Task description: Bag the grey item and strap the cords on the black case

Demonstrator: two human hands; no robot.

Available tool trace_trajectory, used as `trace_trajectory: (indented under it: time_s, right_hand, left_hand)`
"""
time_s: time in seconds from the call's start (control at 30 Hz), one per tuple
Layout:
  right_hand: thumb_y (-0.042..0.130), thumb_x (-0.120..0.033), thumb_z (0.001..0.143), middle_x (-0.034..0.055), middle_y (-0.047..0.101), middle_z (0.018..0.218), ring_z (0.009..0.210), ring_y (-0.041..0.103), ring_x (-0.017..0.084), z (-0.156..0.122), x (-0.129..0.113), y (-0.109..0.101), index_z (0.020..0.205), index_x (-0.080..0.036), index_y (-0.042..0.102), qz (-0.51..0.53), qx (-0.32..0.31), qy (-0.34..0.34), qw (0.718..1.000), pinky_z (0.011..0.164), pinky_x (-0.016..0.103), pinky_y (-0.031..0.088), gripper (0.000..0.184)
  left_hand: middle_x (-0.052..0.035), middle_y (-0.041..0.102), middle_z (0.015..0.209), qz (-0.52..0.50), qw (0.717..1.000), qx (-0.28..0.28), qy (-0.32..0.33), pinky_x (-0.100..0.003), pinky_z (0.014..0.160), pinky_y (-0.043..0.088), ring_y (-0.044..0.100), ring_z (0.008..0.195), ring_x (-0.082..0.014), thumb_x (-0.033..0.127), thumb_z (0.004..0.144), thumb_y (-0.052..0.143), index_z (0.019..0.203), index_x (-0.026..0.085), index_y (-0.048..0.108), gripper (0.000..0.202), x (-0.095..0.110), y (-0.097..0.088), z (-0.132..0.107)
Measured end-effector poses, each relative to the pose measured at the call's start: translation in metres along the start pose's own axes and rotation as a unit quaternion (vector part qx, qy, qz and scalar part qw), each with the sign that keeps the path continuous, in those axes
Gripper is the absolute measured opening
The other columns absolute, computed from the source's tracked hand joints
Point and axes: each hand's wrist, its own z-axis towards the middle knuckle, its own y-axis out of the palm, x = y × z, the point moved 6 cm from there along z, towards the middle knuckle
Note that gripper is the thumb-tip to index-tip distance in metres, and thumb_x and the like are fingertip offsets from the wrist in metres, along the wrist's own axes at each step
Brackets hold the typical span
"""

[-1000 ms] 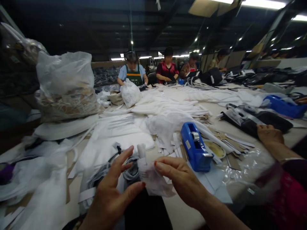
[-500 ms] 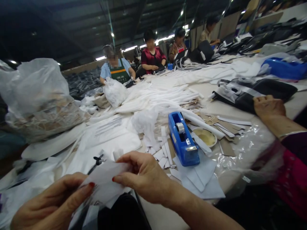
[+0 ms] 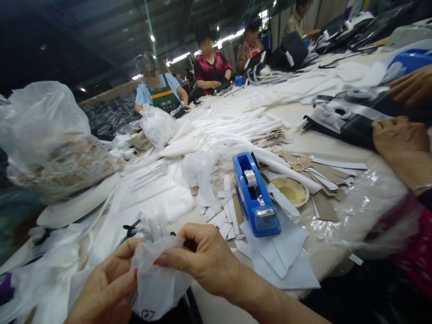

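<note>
A thin, translucent white sheet (image 3: 162, 285), either paper or plastic, is spread between my hands at the lower middle, with a small dark mark near its bottom edge. My left hand (image 3: 106, 283) pinches its left side between thumb and fingers. At the top right of the sheet, my right hand (image 3: 209, 258) pinches with thumb and curled fingers. Below and behind the sheet lies something black, mostly hidden. A blue tape dispenser (image 3: 254, 198) with a roll of clear tape stands beyond my right hand, on flat white sheets (image 3: 286, 274).
A shallow bowl (image 3: 302, 198), cut card strips (image 3: 326, 211) and long white rolls (image 3: 232, 126) lie on the table. At left stands a big clear plastic bag (image 3: 54, 135). A neighbour's hands (image 3: 401, 139) rest on a black bag (image 3: 357, 130) at right. Several people sit across.
The sheet has turned from lying slanted to hanging down, crumpled at its top. My hands have come closer together. A co-worker's second hand has appeared at the right on the black bag.
</note>
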Motion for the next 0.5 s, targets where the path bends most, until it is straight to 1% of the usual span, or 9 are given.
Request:
trace_trajectory:
  time_s: [0.07,0.13,0.2,0.27,0.33,0.4,0.43,0.47,0.5]
  right_hand:
    - [0.075,-0.04,0.058,-0.0087,0.037,0.049,0.048,0.031,0.005,-0.001,0.003,-0.001,0.054,-0.016,0.048,0.004,0.009,-0.002,1.0,0.042,0.019,0.023,0.036]
    - [0.074,-0.039,0.058,-0.0086,0.036,0.05,0.048,0.03,0.005,-0.003,0.007,-0.002,0.052,-0.017,0.044,0.001,0.024,0.005,1.0,0.043,0.02,0.023,0.038]
    - [0.073,-0.04,0.057,-0.0087,0.034,0.049,0.048,0.029,0.005,-0.005,0.011,-0.002,0.051,-0.018,0.041,-0.011,0.042,0.017,0.999,0.044,0.02,0.022,0.039]
    - [0.072,-0.042,0.057,-0.0086,0.032,0.049,0.048,0.027,0.006,-0.007,0.014,0.001,0.051,-0.018,0.039,-0.027,0.049,0.023,0.998,0.044,0.021,0.022,0.041]
    - [0.071,-0.045,0.059,-0.0083,0.031,0.049,0.049,0.027,0.006,-0.008,0.016,0.006,0.051,-0.019,0.039,-0.046,0.048,0.017,0.998,0.045,0.021,0.022,0.042]
    - [0.069,-0.046,0.06,-0.0079,0.03,0.049,0.049,0.027,0.006,-0.009,0.019,0.012,0.051,-0.019,0.038,-0.067,0.042,0.017,0.997,0.046,0.021,0.023,0.042]
    - [0.068,-0.047,0.061,-0.0079,0.03,0.049,0.049,0.027,0.006,-0.009,0.021,0.016,0.051,-0.019,0.038,-0.074,0.036,0.021,0.996,0.046,0.021,0.023,0.042]
    - [0.068,-0.047,0.061,-0.008,0.029,0.049,0.049,0.026,0.006,-0.009,0.024,0.02,0.051,-0.019,0.037,-0.078,0.029,0.028,0.996,0.045,0.021,0.022,0.043]
    - [0.068,-0.048,0.061,-0.0081,0.029,0.049,0.048,0.025,0.006,-0.01,0.028,0.024,0.051,-0.019,0.036,-0.079,0.017,0.036,0.996,0.044,0.021,0.021,0.044]
  left_hand:
    - [-0.0064,0.068,0.088,-0.026,0.999,-0.025,0.021,-0.035,0.058,0.053,0.064,0.076,-0.0309,0.048,0.042,0.082,0.103,0.024,0.054,0.071,0.002,0.012,0.0]
    - [-0.0074,0.066,0.096,-0.046,0.997,-0.022,0.057,-0.038,0.066,0.053,0.063,0.083,-0.0322,0.056,0.039,0.08,0.109,0.025,0.05,0.083,0.005,0.02,-0.005]
    - [-0.0088,0.063,0.106,-0.026,0.993,0.004,0.112,-0.037,0.072,0.052,0.06,0.093,-0.0335,0.062,0.036,0.078,0.112,0.024,0.048,0.09,0.007,0.023,-0.014]
    - [-0.0095,0.057,0.117,0.055,0.98,0.047,0.188,-0.036,0.08,0.05,0.055,0.104,-0.0334,0.056,0.038,0.08,0.117,0.024,0.046,0.091,0.006,0.02,-0.025]
    - [-0.0087,0.053,0.122,0.165,0.948,0.092,0.255,-0.036,0.088,0.046,0.052,0.109,-0.0317,0.044,0.041,0.083,0.117,0.025,0.046,0.087,0.001,0.015,-0.036]
    - [-0.0067,0.055,0.12,0.228,0.914,0.156,0.297,-0.035,0.092,0.043,0.051,0.109,-0.0289,0.035,0.045,0.081,0.115,0.025,0.049,0.078,-0.005,0.007,-0.046]
    - [-0.0054,0.058,0.115,0.224,0.91,0.18,0.299,-0.034,0.09,0.044,0.054,0.105,-0.027,0.034,0.048,0.079,0.112,0.025,0.052,0.07,-0.009,0.002,-0.049]
    - [-0.0041,0.061,0.107,0.198,0.916,0.194,0.291,-0.032,0.085,0.046,0.056,0.099,-0.0247,0.035,0.053,0.077,0.108,0.025,0.055,0.059,-0.014,-0.002,-0.051]
    - [-0.0029,0.063,0.099,0.156,0.927,0.195,0.279,-0.029,0.079,0.047,0.058,0.091,-0.0223,0.035,0.057,0.074,0.1,0.024,0.059,0.047,-0.017,-0.006,-0.052]
